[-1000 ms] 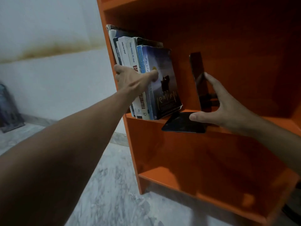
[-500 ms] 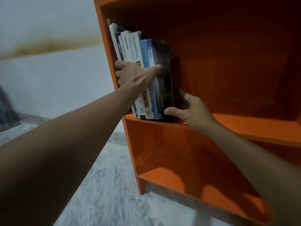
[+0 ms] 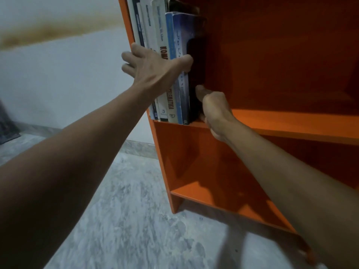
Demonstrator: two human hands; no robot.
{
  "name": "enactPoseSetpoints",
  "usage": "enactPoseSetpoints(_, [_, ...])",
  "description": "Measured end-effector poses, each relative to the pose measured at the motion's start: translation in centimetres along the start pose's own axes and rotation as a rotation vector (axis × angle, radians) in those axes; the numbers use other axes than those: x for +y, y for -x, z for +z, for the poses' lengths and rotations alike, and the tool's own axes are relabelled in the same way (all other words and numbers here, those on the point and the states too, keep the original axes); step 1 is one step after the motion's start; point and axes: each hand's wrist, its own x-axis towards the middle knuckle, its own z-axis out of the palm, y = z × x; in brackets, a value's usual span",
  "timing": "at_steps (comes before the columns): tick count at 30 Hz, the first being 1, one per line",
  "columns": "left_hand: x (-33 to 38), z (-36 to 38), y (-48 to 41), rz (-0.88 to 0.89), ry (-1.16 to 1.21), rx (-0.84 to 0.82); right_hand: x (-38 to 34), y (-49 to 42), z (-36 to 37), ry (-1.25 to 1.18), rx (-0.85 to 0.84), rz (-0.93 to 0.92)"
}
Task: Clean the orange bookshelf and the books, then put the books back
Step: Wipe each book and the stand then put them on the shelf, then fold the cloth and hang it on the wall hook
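Observation:
The orange bookshelf (image 3: 291, 124) fills the right half of the head view. Several books (image 3: 165, 26) stand upright at the left end of its middle shelf, tight against the side panel. A black bookend (image 3: 197, 55) stands flush against the rightmost blue book. My left hand (image 3: 155, 68) lies spread across the spines, with its fingers reaching past the side panel and its thumb at the bookend's edge. My right hand (image 3: 215, 111) grips the bookend low down, thumb up against its face; its fingers are hidden.
The rest of the middle shelf to the right and the bottom shelf (image 3: 213, 199) hold nothing. Grey marbled floor (image 3: 136, 220) lies below, with a pale wall (image 3: 68, 74) to the left. A dark object (image 3: 5, 125) sits at the left edge.
The leaning books now stand upright. My right hand has slid the black bookend left from mid-shelf until it sits against the blue book. The view has moved closer.

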Motion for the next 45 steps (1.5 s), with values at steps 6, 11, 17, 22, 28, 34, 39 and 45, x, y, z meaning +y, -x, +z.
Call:
enactPoseSetpoints(6, [-0.4, -0.1, 0.6, 0.017, -0.043, -0.046, -0.1, 0.5, 2.3, 0.095, 0.143, -0.023])
enactPoseSetpoints(11, [-0.5, 0.1, 1.6, -0.028, 0.016, -0.083, -0.4, 0.8, 2.5, 0.148, 0.177, -0.020])
enactPoseSetpoints(17, [-0.3, -0.2, 3.0, -0.141, 0.040, -0.195, -0.8, 2.5, 2.4, 0.156, 0.187, -0.010])
enactPoseSetpoints(22, [-2.1, 0.7, 5.5, -0.202, 0.062, -0.358, 0.4, 6.0, 2.3, 0.242, 0.211, -0.092])
enactPoseSetpoints(28, [-6.7, 1.2, 9.7, -0.177, -0.060, -0.520, 3.2, 10.7, 2.1, 0.423, 0.245, -0.071])
enactPoseSetpoints(34, [-9.4, 3.3, 18.5, 0.067, -0.352, -0.930, 8.3, 19.1, -1.0, 0.845, 0.180, 0.122])
enactPoseSetpoints(39, [-9.7, 4.4, 27.2, 0.347, -0.477, -1.236, 12.9, 26.4, -5.7, 1.133, 0.081, 0.346])
enactPoseSetpoints(45, [-11.6, 6.9, 35.7, 0.372, -0.599, -1.497, 20.0, 32.3, -7.9, 1.233, -0.106, 0.497])
